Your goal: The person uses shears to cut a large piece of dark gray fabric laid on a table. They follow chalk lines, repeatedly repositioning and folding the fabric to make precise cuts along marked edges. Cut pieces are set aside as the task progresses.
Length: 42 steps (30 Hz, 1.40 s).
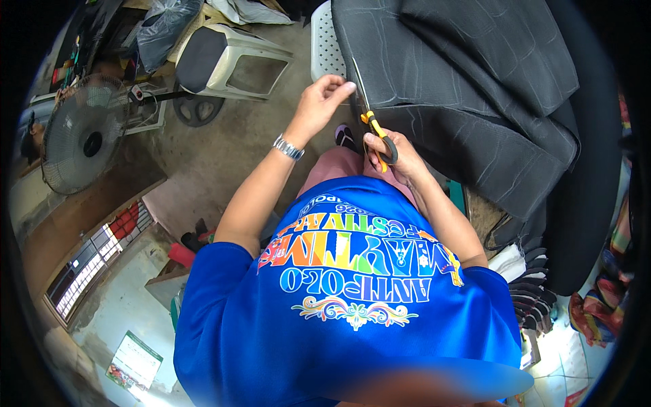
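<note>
A dark grey cloth (468,61) with pale lines drawn on it spreads over the far right and hangs down in folds. My right hand (401,154) grips scissors (373,123) by their yellow and black handles, the blades pointing away from me along the cloth's left edge. Just left of the blades, my left hand (317,108) has thumb and fingers pinched together. Whatever lies between those fingertips, if anything, is too small to make out. A metal watch is on my left wrist.
Under the cloth's left side shows a white perforated plastic surface (325,44). Farther left are a plastic stool (234,64) with a dark top and a standing fan (91,142). Dark cut pieces (532,288) are stacked at my right, near more black fabric (590,197).
</note>
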{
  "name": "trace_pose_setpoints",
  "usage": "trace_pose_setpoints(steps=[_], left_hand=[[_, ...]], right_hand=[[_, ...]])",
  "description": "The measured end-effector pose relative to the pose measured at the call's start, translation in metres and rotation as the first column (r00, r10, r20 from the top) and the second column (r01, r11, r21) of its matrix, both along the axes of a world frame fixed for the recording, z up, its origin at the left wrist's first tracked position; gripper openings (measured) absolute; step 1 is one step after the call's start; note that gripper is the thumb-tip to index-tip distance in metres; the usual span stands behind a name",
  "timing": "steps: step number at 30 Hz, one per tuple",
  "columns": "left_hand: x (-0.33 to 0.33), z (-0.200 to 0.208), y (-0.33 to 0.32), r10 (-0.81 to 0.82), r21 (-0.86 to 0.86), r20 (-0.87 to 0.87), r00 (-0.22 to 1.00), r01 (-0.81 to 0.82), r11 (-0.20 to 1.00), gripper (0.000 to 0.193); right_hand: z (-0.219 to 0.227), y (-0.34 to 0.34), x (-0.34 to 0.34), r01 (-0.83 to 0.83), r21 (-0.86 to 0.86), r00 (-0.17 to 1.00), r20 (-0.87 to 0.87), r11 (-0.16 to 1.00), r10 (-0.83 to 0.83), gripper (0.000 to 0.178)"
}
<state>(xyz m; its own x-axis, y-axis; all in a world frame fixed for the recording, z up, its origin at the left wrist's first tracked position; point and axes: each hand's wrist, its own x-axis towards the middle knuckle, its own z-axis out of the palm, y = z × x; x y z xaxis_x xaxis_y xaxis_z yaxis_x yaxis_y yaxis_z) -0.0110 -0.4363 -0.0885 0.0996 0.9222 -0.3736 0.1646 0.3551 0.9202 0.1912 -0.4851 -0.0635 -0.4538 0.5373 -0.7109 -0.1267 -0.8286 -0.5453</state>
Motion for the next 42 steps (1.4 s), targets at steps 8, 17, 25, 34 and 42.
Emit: trace_pose_setpoints(steps=[8, 17, 25, 34, 42], left_hand=[[0.005, -0.006, -0.008, -0.063, 0.008, 0.072, 0.995, 0.063, 0.998, 0.016], [-0.009, -0.003, -0.012, -0.084, -0.042, 0.089, 0.992, 0.088, 0.995, 0.014], [-0.012, 0.004, -0.019, -0.067, 0.002, 0.185, 0.98, 0.068, 0.998, 0.018], [-0.019, 0.018, -0.025, -0.108, -0.078, 0.135, 0.985, 0.119, 0.99, 0.012], [-0.017, 0.037, -0.032, -0.113, -0.03, 0.167, 0.98, 0.119, 0.992, 0.014]], right_hand=[[-0.003, 0.017, -0.001, -0.035, 0.016, 0.994, -0.106, 0.999, 0.036, 0.04], [0.008, 0.018, 0.004, -0.016, -0.027, 0.999, -0.041, 1.0, 0.015, 0.035], [0.014, 0.044, -0.008, -0.046, 0.027, 0.997, -0.06, 0.999, 0.048, 0.047], [0.022, 0.047, 0.003, -0.084, -0.036, 0.996, -0.036, 0.996, 0.082, 0.038], [0.019, 0.073, -0.011, -0.072, -0.028, 0.997, -0.033, 0.997, 0.071, 0.05]])
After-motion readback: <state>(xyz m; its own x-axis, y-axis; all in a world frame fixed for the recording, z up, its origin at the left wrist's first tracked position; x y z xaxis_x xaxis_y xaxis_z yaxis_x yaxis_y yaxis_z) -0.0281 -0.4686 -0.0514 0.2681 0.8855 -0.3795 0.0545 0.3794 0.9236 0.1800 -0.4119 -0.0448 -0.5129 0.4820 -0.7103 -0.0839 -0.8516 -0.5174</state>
